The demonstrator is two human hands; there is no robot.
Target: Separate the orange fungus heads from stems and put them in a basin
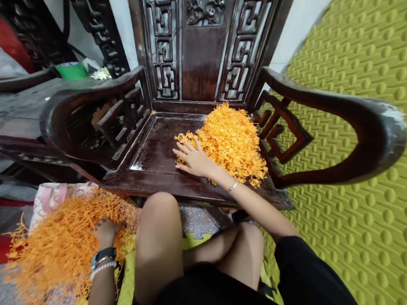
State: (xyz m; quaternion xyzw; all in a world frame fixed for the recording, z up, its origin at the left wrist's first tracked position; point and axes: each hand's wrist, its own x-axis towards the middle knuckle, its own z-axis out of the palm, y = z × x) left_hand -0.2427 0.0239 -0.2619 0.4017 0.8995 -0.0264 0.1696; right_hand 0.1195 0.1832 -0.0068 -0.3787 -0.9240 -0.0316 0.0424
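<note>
My right hand [194, 158] lies flat with fingers spread on the seat of a dark carved wooden chair [154, 151], touching the left edge of a heap of small orange pieces [232, 139]. My left hand [106, 231] reaches down into a big loose pile of long orange strands [60, 248] on the floor at my left; its fingers are buried in the strands. A watch and a bracelet are on the left wrist, a thin bangle on the right.
The chair's curved armrests [343, 110] stick out on both sides of the seat. A green bumpy foam mat [375, 215] covers the floor at right. My bare knees [161, 239] are in front of the chair. Another dark bench [8, 110] stands at left.
</note>
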